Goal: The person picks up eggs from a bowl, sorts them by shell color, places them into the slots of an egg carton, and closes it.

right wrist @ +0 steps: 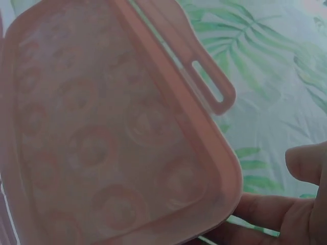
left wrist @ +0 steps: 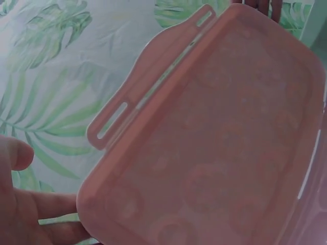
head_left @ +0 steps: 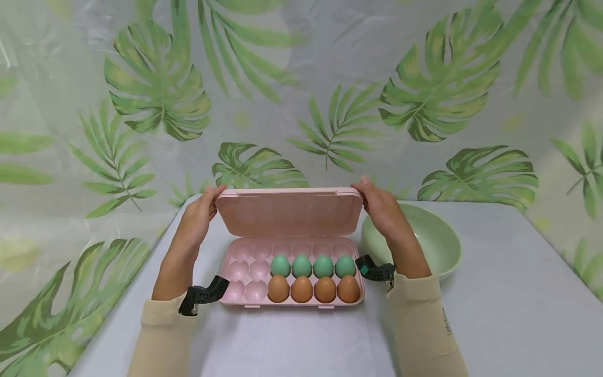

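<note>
A pink egg carton lies open on the table, its lid standing almost upright. The middle row holds several green eggs and the front row several brown eggs, all toward the right; the left cups are bare. My left hand grips the lid's top left corner. My right hand grips the top right corner. In the left wrist view the lid fills the frame, with my left hand at its lower corner. The right wrist view shows the lid and my right hand behind its corner.
A pale green bowl stands just right of the carton, behind my right wrist. The white table runs wide to the right and front. A leaf-print sheet hangs behind and at both sides.
</note>
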Action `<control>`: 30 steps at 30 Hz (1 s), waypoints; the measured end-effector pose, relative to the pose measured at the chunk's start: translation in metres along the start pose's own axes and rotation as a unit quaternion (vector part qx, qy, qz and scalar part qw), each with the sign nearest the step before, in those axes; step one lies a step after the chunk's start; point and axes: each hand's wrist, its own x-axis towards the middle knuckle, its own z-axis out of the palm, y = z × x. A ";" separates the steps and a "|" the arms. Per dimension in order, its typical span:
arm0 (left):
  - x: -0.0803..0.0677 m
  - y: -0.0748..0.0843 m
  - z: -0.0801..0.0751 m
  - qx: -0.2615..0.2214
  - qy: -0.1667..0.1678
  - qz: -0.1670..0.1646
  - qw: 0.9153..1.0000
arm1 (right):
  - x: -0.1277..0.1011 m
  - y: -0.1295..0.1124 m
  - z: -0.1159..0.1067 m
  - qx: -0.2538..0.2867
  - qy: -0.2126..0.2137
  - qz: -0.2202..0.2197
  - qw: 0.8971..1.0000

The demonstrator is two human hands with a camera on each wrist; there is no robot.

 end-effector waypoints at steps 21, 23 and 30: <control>-0.035 -0.009 0.000 0.138 0.011 0.064 0.988 | -0.037 0.016 -0.008 -0.165 -0.028 -0.123 0.978; -0.040 -0.011 -0.001 0.164 0.012 0.074 0.984 | -0.041 0.018 -0.008 -0.176 -0.029 -0.139 0.974; -0.055 -0.021 0.000 0.197 0.010 0.135 0.971 | -0.056 0.024 -0.005 -0.216 -0.031 -0.169 0.961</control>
